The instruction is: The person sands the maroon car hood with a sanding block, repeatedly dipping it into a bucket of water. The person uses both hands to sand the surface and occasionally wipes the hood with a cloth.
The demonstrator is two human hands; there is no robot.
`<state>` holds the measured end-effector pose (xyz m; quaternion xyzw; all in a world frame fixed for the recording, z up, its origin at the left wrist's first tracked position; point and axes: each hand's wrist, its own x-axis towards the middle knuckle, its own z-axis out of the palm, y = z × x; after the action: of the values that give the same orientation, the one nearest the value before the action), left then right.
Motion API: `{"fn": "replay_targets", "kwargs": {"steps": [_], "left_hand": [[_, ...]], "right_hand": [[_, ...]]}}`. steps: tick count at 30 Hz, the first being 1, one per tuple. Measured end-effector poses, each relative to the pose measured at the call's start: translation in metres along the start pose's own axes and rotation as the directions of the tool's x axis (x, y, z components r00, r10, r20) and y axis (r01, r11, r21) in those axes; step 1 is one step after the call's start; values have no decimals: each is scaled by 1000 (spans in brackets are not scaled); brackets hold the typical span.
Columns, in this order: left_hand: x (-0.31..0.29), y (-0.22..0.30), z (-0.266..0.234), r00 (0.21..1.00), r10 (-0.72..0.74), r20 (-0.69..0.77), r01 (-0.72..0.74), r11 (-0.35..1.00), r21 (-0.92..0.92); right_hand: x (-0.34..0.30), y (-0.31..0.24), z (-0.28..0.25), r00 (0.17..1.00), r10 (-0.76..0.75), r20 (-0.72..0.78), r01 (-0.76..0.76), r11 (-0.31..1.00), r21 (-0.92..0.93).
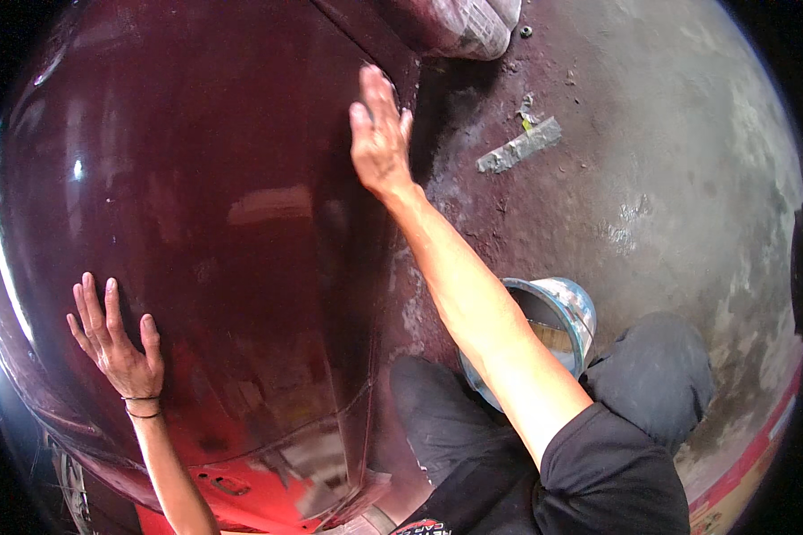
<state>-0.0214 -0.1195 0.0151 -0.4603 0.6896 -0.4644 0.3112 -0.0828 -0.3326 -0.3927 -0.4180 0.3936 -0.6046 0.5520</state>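
Panel [214, 196] was dark maroon, glossy, curved; it filled the left of the view and carried soft reflections, with a brighter red patch along its lower edge. I saw the left hand [116, 343] lying flat on the panel low at the left, fingers [87, 308] spread and straight, gripping nothing; a dark band sat on the wrist. The right hand [379, 134] pressed flat near the panel's right edge, fingers [376, 89] together and extended, palm down. I could not tell whether anything lay beneath that palm.

Just past the right fingertips ran a dark seam, and beyond it a part wrapped in newspaper masking [464, 27]. A strip of tape [519, 147] lay on the stained concrete floor [669, 178], to the right of the right hand.

Bucket [558, 321], blue-grey and paint-smeared, stood beside the right forearm, well back from the fingers. Its inside showed a pale brownish surface; contents unclear.
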Motion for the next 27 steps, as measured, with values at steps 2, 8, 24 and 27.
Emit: {"fn": "replay_targets", "kwargs": {"steps": [2, 8, 24, 27], "left_hand": [[4, 1, -2, 1000, 1, -3, -1, 1000, -4], [3, 1, -2, 1000, 28, 7, -28, 1000, -1], [3, -2, -11, 1000, 8, 11, -8, 1000, 19], [8, 1, -7, 1000, 16, -1, -16, 1000, -6]], "right_hand": [[-4, 7, -5, 996, 91, -20, -90, 996, 24], [20, -72, 22, 988, -115, -101, 122, 990, 65], [-56, -2, 16, 989, 119, 87, -126, 988, 87], [20, 10, -13, 987, 145, 65, -148, 988, 37]]}}
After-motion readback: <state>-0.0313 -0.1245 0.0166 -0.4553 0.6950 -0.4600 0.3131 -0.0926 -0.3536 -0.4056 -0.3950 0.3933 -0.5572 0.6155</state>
